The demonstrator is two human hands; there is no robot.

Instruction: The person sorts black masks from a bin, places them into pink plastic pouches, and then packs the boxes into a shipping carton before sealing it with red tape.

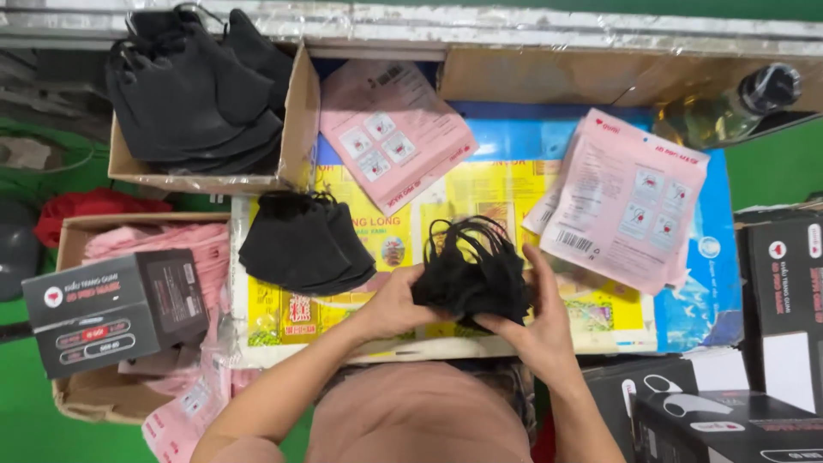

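Note:
A small stack of black face masks [470, 273] with ear loops sticking up is held between both hands over the work table [514, 146]. My left hand [393, 307] grips its left side, and my right hand [538, 319] cups its right and lower edge. Another pile of black masks [302, 244] lies on the table just left of my left hand. Pink flat pouches [624, 201] lie in a stack to the right of my right hand, and a second pink stack [390, 129] lies at the back centre.
A cardboard box [296, 129] full of black masks stands at the back left. A lower box [73, 231] at the left holds pink pouches and a dark carton [111, 310]. Dark cartons [784, 274] stand at the right, and a glass bottle [729, 111] lies at the back right.

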